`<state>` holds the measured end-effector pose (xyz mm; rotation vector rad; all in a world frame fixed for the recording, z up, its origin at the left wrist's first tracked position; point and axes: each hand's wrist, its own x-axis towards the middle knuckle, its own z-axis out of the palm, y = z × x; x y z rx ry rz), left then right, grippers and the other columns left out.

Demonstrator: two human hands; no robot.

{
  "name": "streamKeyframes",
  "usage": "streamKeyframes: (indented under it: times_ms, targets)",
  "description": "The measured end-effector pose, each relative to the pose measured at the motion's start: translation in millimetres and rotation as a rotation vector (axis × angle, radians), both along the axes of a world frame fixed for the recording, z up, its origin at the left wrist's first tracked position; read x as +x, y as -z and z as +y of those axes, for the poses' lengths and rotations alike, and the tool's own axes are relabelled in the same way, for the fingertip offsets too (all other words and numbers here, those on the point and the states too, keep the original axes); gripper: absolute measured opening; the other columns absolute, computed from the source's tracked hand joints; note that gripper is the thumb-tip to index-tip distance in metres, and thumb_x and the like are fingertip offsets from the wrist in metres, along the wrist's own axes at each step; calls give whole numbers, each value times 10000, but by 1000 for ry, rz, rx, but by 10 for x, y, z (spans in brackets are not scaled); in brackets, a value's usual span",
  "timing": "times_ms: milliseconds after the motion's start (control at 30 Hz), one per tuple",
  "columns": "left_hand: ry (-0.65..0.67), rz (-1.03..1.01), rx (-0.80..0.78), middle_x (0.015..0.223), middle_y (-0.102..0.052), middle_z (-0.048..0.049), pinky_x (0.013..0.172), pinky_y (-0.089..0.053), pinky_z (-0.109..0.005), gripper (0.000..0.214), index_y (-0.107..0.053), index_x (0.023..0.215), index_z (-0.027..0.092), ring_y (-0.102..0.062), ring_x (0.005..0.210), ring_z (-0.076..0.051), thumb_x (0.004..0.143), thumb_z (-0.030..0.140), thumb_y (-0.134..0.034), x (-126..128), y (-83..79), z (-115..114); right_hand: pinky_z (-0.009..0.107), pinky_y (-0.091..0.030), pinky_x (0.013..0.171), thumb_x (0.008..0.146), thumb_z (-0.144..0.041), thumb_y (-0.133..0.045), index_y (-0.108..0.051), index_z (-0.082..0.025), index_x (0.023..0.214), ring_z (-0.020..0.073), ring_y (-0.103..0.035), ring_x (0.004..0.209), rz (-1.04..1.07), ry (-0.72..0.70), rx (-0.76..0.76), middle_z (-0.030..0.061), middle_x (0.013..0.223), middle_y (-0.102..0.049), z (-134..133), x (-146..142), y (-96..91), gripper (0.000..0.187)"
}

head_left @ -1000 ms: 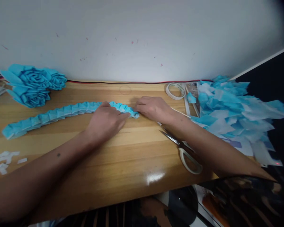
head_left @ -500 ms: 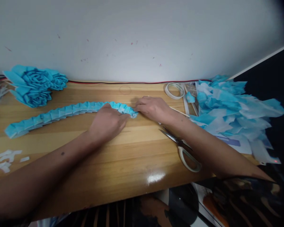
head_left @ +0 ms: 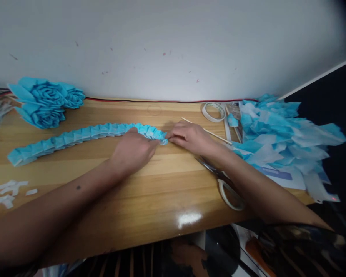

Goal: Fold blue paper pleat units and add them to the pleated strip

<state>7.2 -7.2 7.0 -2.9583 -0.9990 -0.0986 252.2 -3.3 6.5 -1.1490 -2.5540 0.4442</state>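
A long pleated strip of blue crepe-like paper point(head_left: 75, 136) curves across the wooden table, its right end between my hands. My left hand point(head_left: 135, 149) is closed on the strip near that end, thumb on the upper edge and fingers on the near side. At the very tip, my right hand point(head_left: 190, 136) has its thumb and fingers pinched together on the paper; the exact grip is partly hidden. A thin wooden stick point(head_left: 213, 133) lies just behind my right hand. Under my right forearm, the scissors point(head_left: 220, 181) are partly covered.
Blue paper roses point(head_left: 47, 102) stand at the back left. Small white pieces point(head_left: 13, 186) lie at the front left. A tape roll point(head_left: 213, 112) sits at the back right beside a heap of blue and white sheets point(head_left: 282, 134). A cable point(head_left: 150, 101) runs along the wall.
My right hand has shifted slightly toward me at the strip's tip, its fingers bent more. More of the wooden stick shows behind it. My left hand stays on the strip.
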Motion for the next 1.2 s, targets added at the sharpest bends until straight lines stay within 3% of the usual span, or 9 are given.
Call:
streamKeyframes:
  times_ms: [133, 500, 667, 967, 1200]
  targets:
    - [5, -16, 17, 664, -708, -51, 678, -359, -364, 320, -698, 807, 192, -563, 588, -199, 999, 184, -442, -7, 19, 5, 307, -420, 828, 990, -187, -607, -740, -204, 984, 209, -642, 956, 2, 83, -61, 48, 954, -735, 20, -85, 32, 134]
    - [25, -32, 32, 663, -702, -46, 665, -338, -361, 305, -707, 830, 197, -562, 583, -198, 1003, 199, -455, -14, 25, 15, 287, -383, 785, 944, -142, -584, -709, -189, 904, 194, -620, 893, -9, 126, -97, 46, 918, -714, 24, -172, 13, 139]
    - [5, -20, 12, 656, -696, -40, 671, -343, -347, 308, -749, 882, 210, -534, 567, -185, 1000, 220, -465, -18, 1, 21, 281, -366, 767, 931, -131, -598, -724, -195, 923, 191, -631, 906, -42, 145, -136, 43, 956, -736, 35, -206, -29, 141]
    - [6, -162, 104, 589, -642, -48, 649, -330, -363, 393, -718, 759, 200, -514, 552, -196, 1012, 210, -418, -43, -22, 29, 287, -370, 779, 934, -116, -592, -746, -195, 967, 203, -636, 941, -131, 127, -161, 49, 1013, -759, 48, -245, -113, 176]
    - [-8, 2, -2, 714, -733, -61, 668, -356, -366, 329, -765, 951, 206, -580, 604, -221, 997, 166, -442, 17, -50, -3, 279, -364, 777, 927, -99, -585, -742, -191, 959, 192, -635, 944, -114, 121, -177, 48, 1014, -751, 54, -246, -131, 185]
